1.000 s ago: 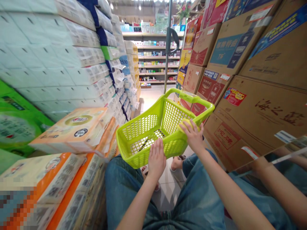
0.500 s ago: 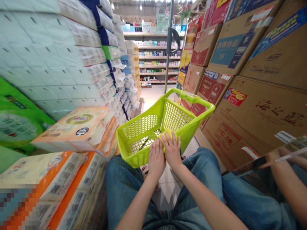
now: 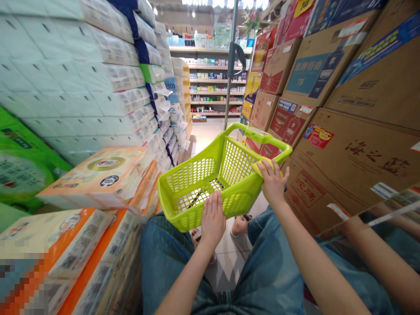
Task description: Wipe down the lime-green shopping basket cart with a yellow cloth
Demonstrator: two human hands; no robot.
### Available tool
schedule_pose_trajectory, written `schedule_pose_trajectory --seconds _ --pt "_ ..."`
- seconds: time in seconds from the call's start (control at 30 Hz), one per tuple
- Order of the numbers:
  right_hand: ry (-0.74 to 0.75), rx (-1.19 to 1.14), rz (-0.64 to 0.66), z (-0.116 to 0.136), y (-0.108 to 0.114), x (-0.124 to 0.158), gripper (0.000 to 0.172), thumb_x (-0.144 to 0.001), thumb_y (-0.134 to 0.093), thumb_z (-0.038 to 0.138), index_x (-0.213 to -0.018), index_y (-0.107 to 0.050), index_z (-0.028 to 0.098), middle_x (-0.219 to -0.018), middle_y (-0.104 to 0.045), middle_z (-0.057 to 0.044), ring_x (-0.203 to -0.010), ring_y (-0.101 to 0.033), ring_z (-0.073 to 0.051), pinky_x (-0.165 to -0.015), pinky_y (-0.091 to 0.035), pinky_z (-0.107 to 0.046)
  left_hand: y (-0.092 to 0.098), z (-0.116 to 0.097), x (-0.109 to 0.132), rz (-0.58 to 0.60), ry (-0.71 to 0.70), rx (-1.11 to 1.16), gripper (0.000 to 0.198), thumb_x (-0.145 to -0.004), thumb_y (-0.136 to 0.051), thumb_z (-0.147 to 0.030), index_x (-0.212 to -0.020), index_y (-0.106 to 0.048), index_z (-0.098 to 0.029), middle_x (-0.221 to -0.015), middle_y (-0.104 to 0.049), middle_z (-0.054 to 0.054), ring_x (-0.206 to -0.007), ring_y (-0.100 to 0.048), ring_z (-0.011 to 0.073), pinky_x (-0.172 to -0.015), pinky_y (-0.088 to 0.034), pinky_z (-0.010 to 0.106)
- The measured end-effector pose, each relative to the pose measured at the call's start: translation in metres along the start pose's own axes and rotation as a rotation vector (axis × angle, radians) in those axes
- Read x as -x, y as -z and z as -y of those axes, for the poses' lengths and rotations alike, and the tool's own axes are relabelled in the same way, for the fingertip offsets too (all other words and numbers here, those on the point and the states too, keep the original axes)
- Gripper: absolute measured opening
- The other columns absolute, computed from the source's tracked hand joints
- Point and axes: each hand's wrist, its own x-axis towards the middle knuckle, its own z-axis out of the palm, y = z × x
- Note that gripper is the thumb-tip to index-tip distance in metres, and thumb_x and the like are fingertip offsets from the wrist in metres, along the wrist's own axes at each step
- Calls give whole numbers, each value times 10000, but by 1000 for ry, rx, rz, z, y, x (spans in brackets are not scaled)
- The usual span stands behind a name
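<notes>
A lime-green plastic shopping basket [image 3: 193, 175] with lattice walls and a raised handle stands at an angle between my knees. Nothing lies inside it. My left hand [image 3: 212, 218] rests flat against its near side wall, with straight fingers reaching up to the rim. Farther along the same rim, close to the handle end, my right hand [image 3: 272, 181] presses a yellow cloth [image 3: 257, 168] onto the basket. Most of that cloth is hidden under the fingers.
Tissue packs [image 3: 65, 87] are piled high on the left, with an orange-and-white pack [image 3: 101, 170] nearer me. Cardboard cartons [image 3: 361, 157] form a wall on the right. A mirror-like panel [image 3: 377, 223] stands at lower right. Ahead are a glass door handle [image 3: 238, 61] and stocked shelves [image 3: 210, 81].
My right hand has slid right and away along the rim with the yellow cloth, parting from my left hand. The left hand stays nearly where it was.
</notes>
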Motion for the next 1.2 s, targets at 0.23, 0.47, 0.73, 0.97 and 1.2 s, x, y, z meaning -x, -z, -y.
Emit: schedule_pose_trajectory --seconds 0.23,0.47,0.73,0.97,1.2 --pt "69 -176 93 104 -9 54 594 -885 -408 90 -1445 -464 279 -1535 -449 -58 -1486 -188 -335 -1168 -172 -630 -2 -3 -1 -7 26 -10 740 -859 -498 -176 -1539 -239 -46 -1537 -414 183 -1440 -362 287 -1215 -277 470" --pt "275 -192 131 107 -3 66 567 -934 -458 143 -1471 -423 323 -1499 -504 -44 -1455 -288 -286 -1183 -126 -611 -3 0 1 10 13 -32 700 -869 -491 -176 -1517 -282 -15 -1537 -412 190 -1445 -349 298 -1222 -263 465" --pt "58 -27 15 -10 2 0 622 -869 -421 38 -1422 -467 321 -1483 -524 -20 -1431 -336 -260 -1167 -61 -662 -1 -1 1 18 1 28 796 -854 -497 -170 -1558 -149 -46 -1568 -367 178 -1462 -322 284 -1226 -252 472" --pt "-62 -109 47 68 -6 31 639 -849 -415 47 -1439 -460 288 -1525 -468 -61 -1487 -213 -314 -1146 -139 -663 -4 -5 0 7 38 0 779 -844 -511 -180 -1541 -203 -19 -1555 -377 202 -1470 -306 292 -1225 -254 479" --pt "190 -230 142 124 -2 72 547 -944 -445 160 -1466 -432 323 -1512 -491 -41 -1464 -279 -288 -1167 -148 -598 -3 -1 1 15 16 -38 698 -863 -489 -173 -1511 -291 -7 -1523 -423 211 -1446 -351 301 -1218 -270 469"
